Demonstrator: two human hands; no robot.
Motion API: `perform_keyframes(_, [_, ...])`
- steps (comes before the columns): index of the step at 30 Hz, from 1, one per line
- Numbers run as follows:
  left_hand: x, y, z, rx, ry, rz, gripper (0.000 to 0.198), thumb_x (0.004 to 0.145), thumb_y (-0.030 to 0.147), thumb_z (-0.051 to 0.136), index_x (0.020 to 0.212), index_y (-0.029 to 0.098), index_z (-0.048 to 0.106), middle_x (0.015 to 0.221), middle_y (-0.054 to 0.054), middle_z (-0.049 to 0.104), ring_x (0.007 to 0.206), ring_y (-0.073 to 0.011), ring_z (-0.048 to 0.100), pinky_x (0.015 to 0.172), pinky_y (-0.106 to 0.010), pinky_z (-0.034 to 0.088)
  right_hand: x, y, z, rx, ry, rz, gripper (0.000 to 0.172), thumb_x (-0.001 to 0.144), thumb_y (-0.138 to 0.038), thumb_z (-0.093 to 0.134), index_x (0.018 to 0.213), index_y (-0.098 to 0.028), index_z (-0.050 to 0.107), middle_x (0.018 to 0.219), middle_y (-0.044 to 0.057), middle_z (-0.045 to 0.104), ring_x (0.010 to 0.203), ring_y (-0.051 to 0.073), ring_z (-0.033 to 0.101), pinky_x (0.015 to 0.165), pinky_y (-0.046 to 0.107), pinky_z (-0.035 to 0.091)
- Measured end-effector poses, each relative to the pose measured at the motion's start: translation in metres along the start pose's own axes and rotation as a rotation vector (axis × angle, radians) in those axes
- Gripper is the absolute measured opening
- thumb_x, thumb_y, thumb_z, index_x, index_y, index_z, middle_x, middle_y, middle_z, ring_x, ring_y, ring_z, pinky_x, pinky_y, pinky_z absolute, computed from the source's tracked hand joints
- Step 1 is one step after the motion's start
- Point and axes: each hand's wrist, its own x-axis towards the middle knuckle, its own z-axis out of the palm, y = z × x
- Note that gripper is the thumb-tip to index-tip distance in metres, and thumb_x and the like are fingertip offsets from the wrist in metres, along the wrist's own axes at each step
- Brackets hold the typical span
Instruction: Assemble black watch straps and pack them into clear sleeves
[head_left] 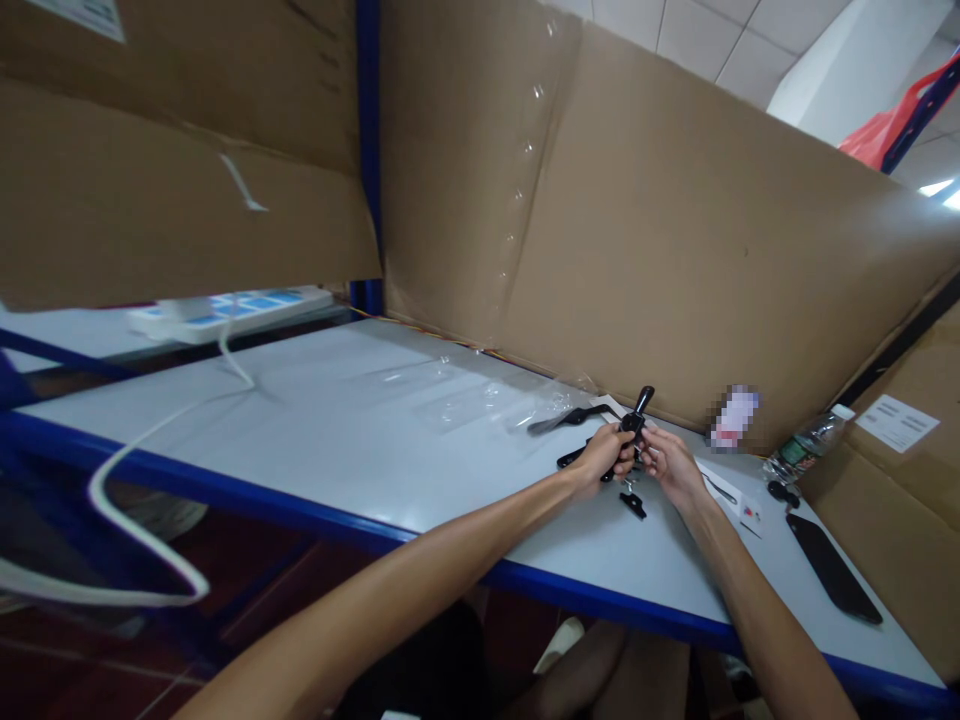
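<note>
A black part with a stubby handle (643, 402) is held up over the table between my two hands. My left hand (604, 456) wraps its fingers around the lower body of this part. On its other side my right hand (670, 466) is closed, with bent fingertips against it; any small piece between them is too small to make out. Just below the hands lies a small black piece with a metal stem (633, 503). A black bar (571, 456) shows partly behind my left hand, and a dark curved piece (574, 417) lies farther back.
Clear plastic bags (487, 400) lie toward the back of the blue-edged table (300, 440). To the right are a printed paper (731, 500), a plastic bottle (810, 443), small black round pieces (783, 493) and a dark phone-like slab (832, 568). Cardboard walls (660, 230) enclose the back. A white cable (150, 435) hangs left.
</note>
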Motion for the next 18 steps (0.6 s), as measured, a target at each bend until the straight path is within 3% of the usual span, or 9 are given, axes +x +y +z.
perform_keyframes(18, [0.0022,-0.0024,-0.0018,-0.027,-0.061,-0.042,0.016,0.093,0.025,0.055,0.084,0.021,0.043,0.055,0.01,0.036,0.036,-0.0041,0.03,0.039,-0.017,0.022,0.0033,0.0025,-0.0034,0.058,-0.005,-0.007,0.036,0.058,-0.037,0.085,0.076,-0.02,0.059,0.065,-0.004,0.052,0.048,0.006,0.034,0.043,0.021,0.029])
